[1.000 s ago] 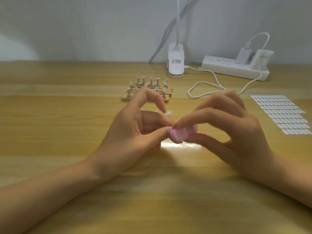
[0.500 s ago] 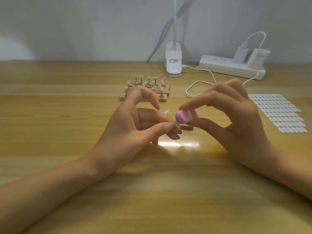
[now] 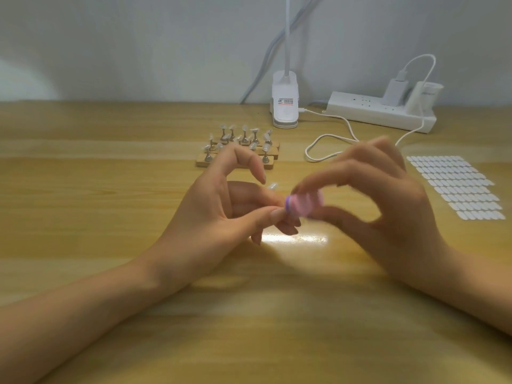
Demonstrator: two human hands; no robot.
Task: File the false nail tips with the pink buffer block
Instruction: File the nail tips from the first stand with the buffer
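Pink buffer block [image 3: 304, 203] pinched by right fingers [image 3: 346, 173], nail tip [image 3: 272, 185] by left fingers [image 3: 249, 217], above wooden table [image 3: 110, 195]; pale wall [image 3: 138, 37] behind.

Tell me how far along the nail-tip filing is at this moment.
Done: cannot tell; the nail tips on the stands look too small to judge. In hand: the left hand pinches one nail tip; the right hand, blurred, holds the pink buffer block at it. Left: possibly every tip on the stands.

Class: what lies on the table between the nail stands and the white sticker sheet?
Head view: a looped white cable lies between the nail stands and the sticker sheet, partly hidden by the right hand.
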